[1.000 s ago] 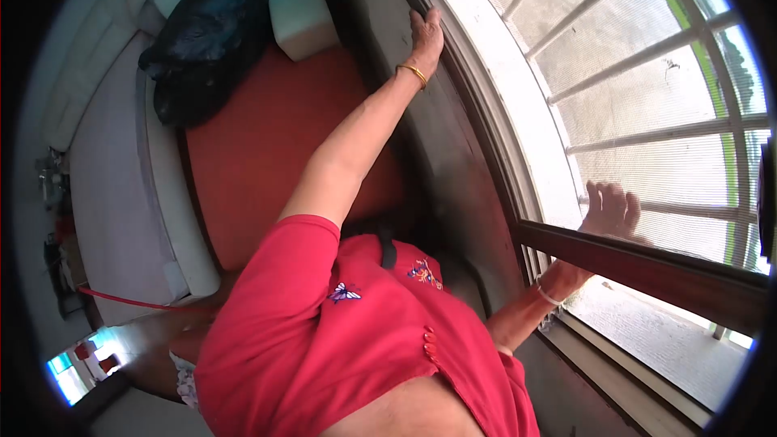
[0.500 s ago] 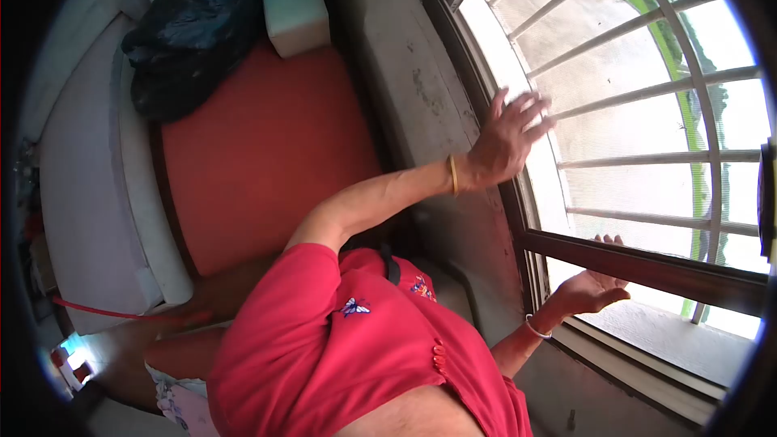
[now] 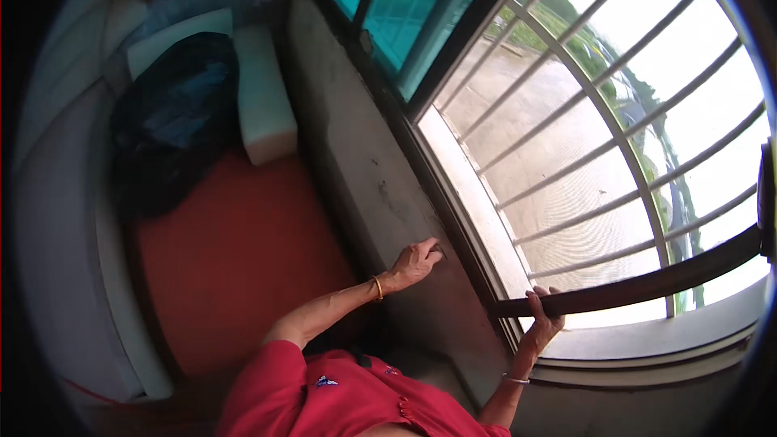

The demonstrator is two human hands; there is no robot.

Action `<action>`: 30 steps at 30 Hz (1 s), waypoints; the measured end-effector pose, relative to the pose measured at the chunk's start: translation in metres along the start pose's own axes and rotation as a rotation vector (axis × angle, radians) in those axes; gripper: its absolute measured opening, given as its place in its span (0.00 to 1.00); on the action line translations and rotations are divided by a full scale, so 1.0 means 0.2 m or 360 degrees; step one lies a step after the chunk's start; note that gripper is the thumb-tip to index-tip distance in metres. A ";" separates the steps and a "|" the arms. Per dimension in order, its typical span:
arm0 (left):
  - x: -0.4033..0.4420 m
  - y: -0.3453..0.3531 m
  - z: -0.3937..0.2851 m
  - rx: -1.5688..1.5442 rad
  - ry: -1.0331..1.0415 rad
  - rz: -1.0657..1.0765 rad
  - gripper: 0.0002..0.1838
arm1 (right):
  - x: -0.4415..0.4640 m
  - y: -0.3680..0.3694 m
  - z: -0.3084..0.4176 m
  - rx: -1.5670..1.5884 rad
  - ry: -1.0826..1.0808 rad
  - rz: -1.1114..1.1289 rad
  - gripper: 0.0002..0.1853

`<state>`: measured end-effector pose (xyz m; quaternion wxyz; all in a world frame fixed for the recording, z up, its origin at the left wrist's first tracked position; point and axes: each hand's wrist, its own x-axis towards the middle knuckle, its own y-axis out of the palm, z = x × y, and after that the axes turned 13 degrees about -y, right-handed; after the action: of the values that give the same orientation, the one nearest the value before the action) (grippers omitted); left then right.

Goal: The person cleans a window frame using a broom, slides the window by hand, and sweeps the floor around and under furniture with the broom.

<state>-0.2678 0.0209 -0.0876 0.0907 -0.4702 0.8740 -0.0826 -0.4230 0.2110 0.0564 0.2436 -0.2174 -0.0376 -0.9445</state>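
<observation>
My right hand [image 3: 544, 322], with a silver bangle at the wrist, grips the end of the dark brown window sash frame [image 3: 631, 291]. Its fingers show over the far edge of the bar and the thumb lies on the near side. My left hand [image 3: 414, 263], wearing a yellow bangle, is held in front of the grey wall [image 3: 356, 162] just below the window track [image 3: 461, 231]. Its fingers are curled together; whether anything small is between them I cannot make out.
Metal bars [image 3: 623, 146] stand outside the window opening. Teal glass [image 3: 413, 16] fills the far window section. Along the wall is a red cushioned seat [image 3: 235, 267], with a black plastic bag [image 3: 182, 113] on it and a pale foam block [image 3: 267, 105] beside the bag.
My left hand has come down from the window opening to the wall, its spread fingers now curled. My right hand, open before, has closed on the sash frame. The view has swung.
</observation>
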 end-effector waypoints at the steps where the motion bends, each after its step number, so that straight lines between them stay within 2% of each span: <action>1: 0.01 0.00 -0.02 -0.0023 0.0063 -0.0030 0.15 | 0.00 0.01 0.01 0.0019 -0.0013 -0.0005 0.23; 2: 0.02 0.00 -0.03 -0.0026 0.0057 -0.0069 0.15 | 0.00 0.02 0.02 0.0027 -0.0076 0.0039 0.19; 4: 0.05 0.03 -0.09 -0.0179 -0.0047 0.0086 0.17 | -0.01 0.02 0.05 0.0130 -0.0056 0.0037 0.14; 8: 0.09 0.10 -0.13 -0.0398 -0.0133 0.0097 0.24 | -0.02 -0.03 0.06 -0.0038 -0.0099 0.0019 0.08; 11: 0.06 0.16 -0.19 -0.0520 -0.0251 0.0205 0.31 | -0.06 -0.27 0.05 -0.0125 -0.0192 -0.0074 0.09; 15: -0.03 0.36 -0.18 -0.0462 -0.0343 0.0318 0.30 | -0.13 -0.48 0.08 -0.0161 -0.0067 -0.0144 0.09; 18: -0.09 0.48 -0.13 -0.0404 -0.0162 -0.0025 0.28 | -0.14 -0.51 0.04 -0.0153 -0.0106 -0.0112 0.09; 20: -0.07 0.53 -0.08 -0.0373 -0.0149 -0.0018 0.25 | -0.14 -0.51 0.06 -0.0149 -0.0085 -0.0115 0.09; 22: -0.06 0.53 -0.08 -0.0376 -0.0075 -0.0170 0.25 | -0.14 -0.50 0.07 -0.0188 -0.0064 -0.0129 0.10; 24: -0.10 0.43 -0.18 -0.0451 -0.0235 0.0049 0.19 | -0.13 -0.51 0.05 -0.0248 -0.0081 -0.0080 0.09; 26: -0.09 0.41 -0.20 -0.0557 -0.0287 0.0078 0.15 | -0.14 -0.47 0.08 -0.0177 -0.0027 -0.0167 0.09; 30: -0.07 0.41 -0.15 -0.0699 -0.0416 0.0369 0.15 | -0.14 -0.47 0.10 -0.0201 0.0027 -0.0174 0.09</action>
<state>-0.3329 0.0781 -0.0767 0.1075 -0.3820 0.8999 0.1810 -0.4380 0.3106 0.0656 0.1776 -0.2219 0.0122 -0.9587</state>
